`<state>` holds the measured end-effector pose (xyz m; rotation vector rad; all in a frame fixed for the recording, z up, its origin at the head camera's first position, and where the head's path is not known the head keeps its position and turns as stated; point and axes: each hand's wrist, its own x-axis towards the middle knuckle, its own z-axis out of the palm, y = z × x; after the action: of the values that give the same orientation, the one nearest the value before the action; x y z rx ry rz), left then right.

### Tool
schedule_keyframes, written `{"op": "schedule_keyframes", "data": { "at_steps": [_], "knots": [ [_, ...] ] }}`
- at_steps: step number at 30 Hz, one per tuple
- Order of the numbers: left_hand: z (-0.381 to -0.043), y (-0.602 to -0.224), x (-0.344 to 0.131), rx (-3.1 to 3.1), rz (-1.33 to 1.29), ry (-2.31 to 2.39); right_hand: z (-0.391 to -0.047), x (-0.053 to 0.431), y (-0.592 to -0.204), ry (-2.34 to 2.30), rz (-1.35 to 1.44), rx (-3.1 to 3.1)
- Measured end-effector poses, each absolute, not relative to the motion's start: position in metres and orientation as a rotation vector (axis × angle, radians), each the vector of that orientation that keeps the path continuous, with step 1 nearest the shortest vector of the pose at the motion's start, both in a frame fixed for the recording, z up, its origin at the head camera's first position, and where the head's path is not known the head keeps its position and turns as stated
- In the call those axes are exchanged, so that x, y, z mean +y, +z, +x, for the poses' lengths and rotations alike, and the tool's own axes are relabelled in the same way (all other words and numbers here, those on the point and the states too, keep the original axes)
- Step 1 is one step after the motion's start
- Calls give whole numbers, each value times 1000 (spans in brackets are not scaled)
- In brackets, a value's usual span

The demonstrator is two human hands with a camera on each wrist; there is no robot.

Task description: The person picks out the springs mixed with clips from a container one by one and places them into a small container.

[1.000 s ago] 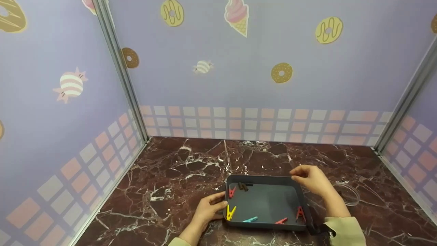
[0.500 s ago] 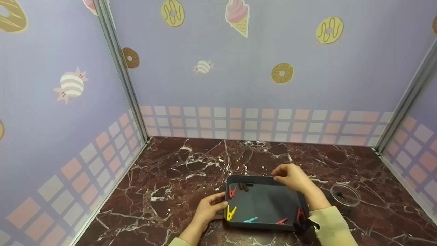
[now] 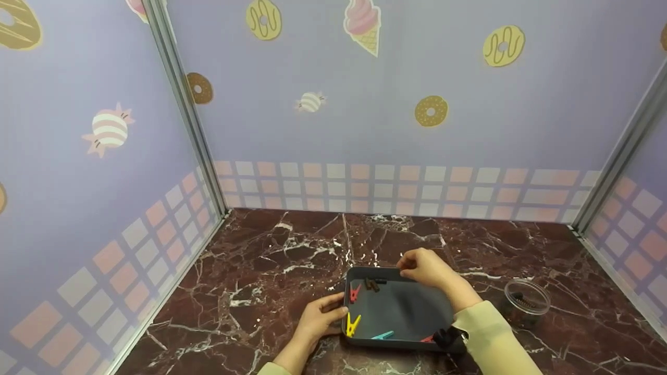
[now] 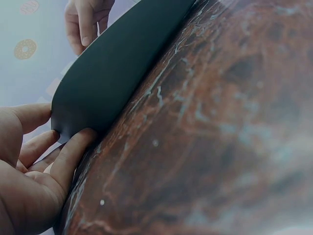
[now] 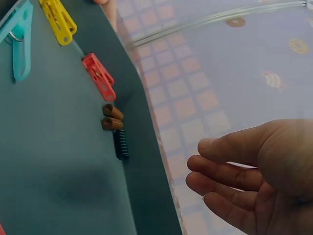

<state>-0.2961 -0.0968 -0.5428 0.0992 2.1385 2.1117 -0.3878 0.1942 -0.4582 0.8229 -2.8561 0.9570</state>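
A shallow dark grey tray [image 3: 411,312] sits on the marbled table. My left hand [image 3: 322,315] holds its left side, thumb and fingertips against the outer wall near the corner. My right hand [image 3: 428,267] hovers by the back rim, thumb and fingertips close together; whether something small lies hidden in them I cannot tell. Along the tray's walls lie a red clothespin [image 5: 99,77], a yellow clothespin [image 3: 353,325], a light blue clothespin [image 3: 383,335] and another red one partly hidden. Two small brown ribbed cylinders [image 5: 113,116] and a black spring-like piece [image 5: 121,145] lie in the back left corner.
To the right of the tray stands a clear round jar [image 3: 527,304] with dark coiled pieces inside. Patterned panels [image 3: 406,190] enclose the table at the back and both sides. My right sleeve [image 3: 492,336] covers the tray's front right corner in the head view.
My right hand has moved left along the tray's back rim, and its forearm now hides the red clothespin at the right. The left hand and tray have stayed put.
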Motion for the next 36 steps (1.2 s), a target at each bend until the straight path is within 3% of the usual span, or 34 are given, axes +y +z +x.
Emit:
{"op": "schedule_keyframes", "data": {
  "at_steps": [18, 36],
  "knots": [
    [-296, -542, -98, 2104, 82, 2127, -394, 157, -468, 755, 1000, -3003],
    [-296, -543, -97, 2159, 95, 2112, -392, 152, -475, 537, 1030, -3069]
  ]
}}
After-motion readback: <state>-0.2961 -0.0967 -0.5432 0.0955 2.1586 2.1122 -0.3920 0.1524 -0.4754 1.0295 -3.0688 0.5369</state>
